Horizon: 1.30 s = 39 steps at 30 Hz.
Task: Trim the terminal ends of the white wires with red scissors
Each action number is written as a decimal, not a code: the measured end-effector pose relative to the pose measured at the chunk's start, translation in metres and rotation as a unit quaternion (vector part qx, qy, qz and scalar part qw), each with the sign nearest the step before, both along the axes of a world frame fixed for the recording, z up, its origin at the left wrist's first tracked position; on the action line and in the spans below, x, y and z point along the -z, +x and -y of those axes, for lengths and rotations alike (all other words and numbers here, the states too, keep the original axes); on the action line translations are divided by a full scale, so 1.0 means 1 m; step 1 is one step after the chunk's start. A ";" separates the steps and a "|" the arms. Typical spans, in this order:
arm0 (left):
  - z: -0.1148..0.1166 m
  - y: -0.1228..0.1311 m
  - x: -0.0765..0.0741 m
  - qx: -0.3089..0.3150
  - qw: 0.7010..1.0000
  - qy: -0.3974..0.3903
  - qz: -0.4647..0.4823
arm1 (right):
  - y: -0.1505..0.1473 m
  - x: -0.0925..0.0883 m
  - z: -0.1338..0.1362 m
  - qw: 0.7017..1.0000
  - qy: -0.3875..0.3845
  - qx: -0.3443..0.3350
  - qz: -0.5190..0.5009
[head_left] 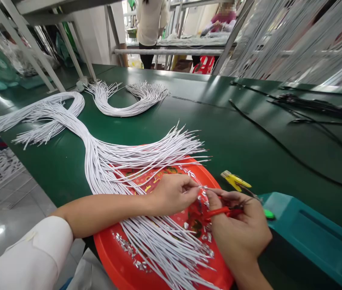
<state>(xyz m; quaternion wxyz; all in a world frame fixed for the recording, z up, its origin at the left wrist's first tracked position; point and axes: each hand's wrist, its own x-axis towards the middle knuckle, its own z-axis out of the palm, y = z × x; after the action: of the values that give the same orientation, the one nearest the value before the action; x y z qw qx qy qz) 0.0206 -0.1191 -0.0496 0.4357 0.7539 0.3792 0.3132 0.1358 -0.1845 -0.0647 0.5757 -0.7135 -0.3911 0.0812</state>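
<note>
My left hand (172, 195) is closed in a pinch over the tray, its fingertips meeting those of my right hand at a tiny pale, silvery piece (203, 187), too small to name. My right hand (243, 227) is wrapped round a red-handled tool (219, 212) that looks like scissors; its blades are hidden. Beneath both hands lies a round red tray (106, 251) with a printed pattern. A long bundle of white cords (91, 161) bends across it, ends fanning out on two sides. Small shiny metal clips (130, 249) are scattered on the tray.
A teal box (318, 237) stands to the right, with yellow snips (235, 180) by it. More white cord bundles (128, 108) lie behind on the green table (213, 133). Black cords (273, 137) cross the right side. Metal frames and two people are in the background.
</note>
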 end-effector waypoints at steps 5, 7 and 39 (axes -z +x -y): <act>0.000 0.001 0.004 0.004 0.996 -0.078 0.042 | 0.001 0.004 0.000 1.000 -0.008 -0.006 -0.002; 0.000 0.001 0.005 0.012 0.996 -0.083 0.039 | 0.002 0.006 0.000 1.000 -0.017 -0.002 0.010; 0.000 0.002 0.004 0.003 0.997 -0.073 0.003 | 0.001 0.006 0.003 0.992 -0.052 -0.016 0.116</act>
<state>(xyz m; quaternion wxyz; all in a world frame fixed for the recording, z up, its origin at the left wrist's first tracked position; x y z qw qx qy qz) 0.0222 -0.1193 -0.0540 0.4915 0.7205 0.3970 0.2858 0.1366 -0.1880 -0.0705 0.4873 -0.7410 -0.4613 0.0273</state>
